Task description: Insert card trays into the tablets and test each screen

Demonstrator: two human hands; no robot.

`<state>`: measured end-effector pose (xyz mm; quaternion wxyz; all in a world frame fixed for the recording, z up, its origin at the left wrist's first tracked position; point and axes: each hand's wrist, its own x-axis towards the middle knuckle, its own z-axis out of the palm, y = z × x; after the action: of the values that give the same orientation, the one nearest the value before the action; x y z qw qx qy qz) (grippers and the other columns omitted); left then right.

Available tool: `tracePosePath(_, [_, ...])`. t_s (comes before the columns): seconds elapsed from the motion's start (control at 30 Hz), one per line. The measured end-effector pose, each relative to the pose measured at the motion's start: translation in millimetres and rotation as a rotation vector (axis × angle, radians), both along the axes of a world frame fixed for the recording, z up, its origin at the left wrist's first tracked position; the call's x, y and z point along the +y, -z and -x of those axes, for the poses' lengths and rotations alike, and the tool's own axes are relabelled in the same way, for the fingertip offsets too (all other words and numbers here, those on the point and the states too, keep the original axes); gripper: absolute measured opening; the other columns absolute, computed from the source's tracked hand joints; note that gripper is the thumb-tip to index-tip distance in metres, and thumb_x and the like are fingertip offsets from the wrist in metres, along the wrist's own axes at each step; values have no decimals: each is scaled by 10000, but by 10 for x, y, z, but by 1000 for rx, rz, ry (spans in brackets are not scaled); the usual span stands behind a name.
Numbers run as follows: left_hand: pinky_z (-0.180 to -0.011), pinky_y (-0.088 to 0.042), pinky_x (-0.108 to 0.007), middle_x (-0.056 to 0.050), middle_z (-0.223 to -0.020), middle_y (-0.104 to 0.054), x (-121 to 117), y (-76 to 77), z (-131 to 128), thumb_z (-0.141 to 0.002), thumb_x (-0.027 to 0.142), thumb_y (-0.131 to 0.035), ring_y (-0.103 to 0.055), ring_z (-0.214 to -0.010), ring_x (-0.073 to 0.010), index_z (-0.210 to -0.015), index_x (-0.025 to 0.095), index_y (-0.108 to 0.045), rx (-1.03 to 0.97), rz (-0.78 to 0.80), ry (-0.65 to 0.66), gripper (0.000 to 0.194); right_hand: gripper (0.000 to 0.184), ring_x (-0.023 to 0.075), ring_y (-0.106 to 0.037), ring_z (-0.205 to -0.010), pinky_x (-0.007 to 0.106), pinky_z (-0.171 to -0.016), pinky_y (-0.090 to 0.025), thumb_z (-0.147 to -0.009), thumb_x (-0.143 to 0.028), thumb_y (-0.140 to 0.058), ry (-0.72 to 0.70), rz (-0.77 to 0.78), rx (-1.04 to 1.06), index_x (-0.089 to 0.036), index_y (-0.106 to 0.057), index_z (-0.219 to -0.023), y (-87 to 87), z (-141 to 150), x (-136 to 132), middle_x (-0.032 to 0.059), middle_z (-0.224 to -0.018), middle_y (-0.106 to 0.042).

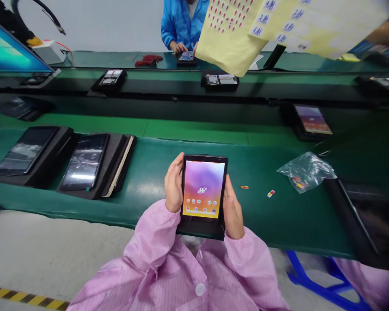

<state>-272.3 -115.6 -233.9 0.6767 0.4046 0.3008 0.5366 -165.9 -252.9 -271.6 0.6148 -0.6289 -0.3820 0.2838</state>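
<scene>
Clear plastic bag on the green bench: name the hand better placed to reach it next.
Probably the right hand: it is beside the tablet on the same side as the bag, while the left hand would reach across.

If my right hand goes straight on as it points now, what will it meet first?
Probably the tablet: the right hand slants toward its right edge, perhaps touching it; depth is unclear.

"Bench (262,229)?"
"Green top. Two black stands (113,162) well left of left hand (174,185), a dark tablet (26,151) on each."
"Right of right hand (234,209)?"
"Two small colored pieces (244,187), apart; farther out, clear plastic bag (313,170)."
</scene>
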Motion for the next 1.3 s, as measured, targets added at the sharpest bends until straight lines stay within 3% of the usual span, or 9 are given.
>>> tracePosePath(0.1, [-997,-495,-342,-69,-1358,-591,-71,-224,-28,-937,393,-452,-609,-1184,-194,-1209,239,-603,-162,-105,78,347,664,256,-237,-1477,501,-1207,-246,-975,-585,-225,1,-145,17,-253,-186,-1549,-118,21,23,30,-1604,-239])
tracePosePath(0.17, [-1009,-486,-365,-73,-1330,-609,-54,-273,-48,-931,417,-469,-613,-1177,-207,-1236,252,-577,-200,-192,106,364,666,260,-207,-1485,500,-1218,-216,-973,-583,-233,13,-213,-38,-244,-204,-1546,-116,-14,69,32,-1609,-224])
tracePosePath(0.37, [-827,-526,-310,-65,-1053,-700,311,-344,-57,-912,489,-484,-670,-912,-180,-1122,206,-668,78,-319,206,398,635,275,-289,-1457,508,-1159,-331,-996,-490,-197,65,-206,-387,-200,-145,-1557,26,-164,129,92,-1594,-260])
tracePosePath(0.53, [-687,-466,-222,-37,-851,-693,572,-895,-104,-883,410,-580,-613,-750,-112,-901,169,-742,506,-688,434,291,626,291,-241,-1475,564,-1189,-192,-978,-391,-344,439,-295,-1168,-149,-216,-1541,-210,-35,192,118,-1586,-269])
tracePosePath(0.63, [-616,-435,-220,-43,-818,-702,631,-1196,-171,-844,374,-640,-602,-682,-104,-856,148,-756,707,-939,586,255,619,238,-201,-1490,510,-1222,-46,-975,-404,-383,456,-225,-1445,-137,-274,-1523,-328,134,333,124,-1535,-377])
tracePosePath(0.73, [-648,-442,-229,-35,-782,-727,654,-1325,-217,-813,308,-683,-637,-698,-117,-809,155,-765,799,-1074,640,174,651,245,-244,-1476,514,-1217,10,-966,-448,-417,405,-93,-1479,-136,-276,-1521,-313,267,432,133,-1462,-481])
tracePosePath(0.93, [-576,-423,-206,19,-643,-683,549,-1304,-170,-734,207,-763,-571,-533,-79,-689,154,-724,583,-858,521,80,713,304,-360,-1422,562,-1201,67,-953,-461,-453,175,92,-1215,-258,-124,-1552,-14,443,175,83,-1511,-397])
tracePosePath(1.07, [-526,-429,-177,13,-659,-656,440,-1188,-66,-783,271,-735,-599,-548,-79,-783,145,-687,448,-734,434,135,733,343,-386,-1399,634,-1187,15,-946,-443,-480,26,183,-998,-323,-70,-1542,160,560,-53,62,-1528,-359])
tracePosePath(1.3, [-502,-455,-178,20,-642,-600,398,-857,-80,-868,400,-632,-596,-537,-76,-798,181,-589,233,-704,161,233,676,308,-414,-1388,600,-1199,-28,-958,-432,-454,-14,219,-1058,-301,-143,-1544,236,657,-241,68,-1518,-378])
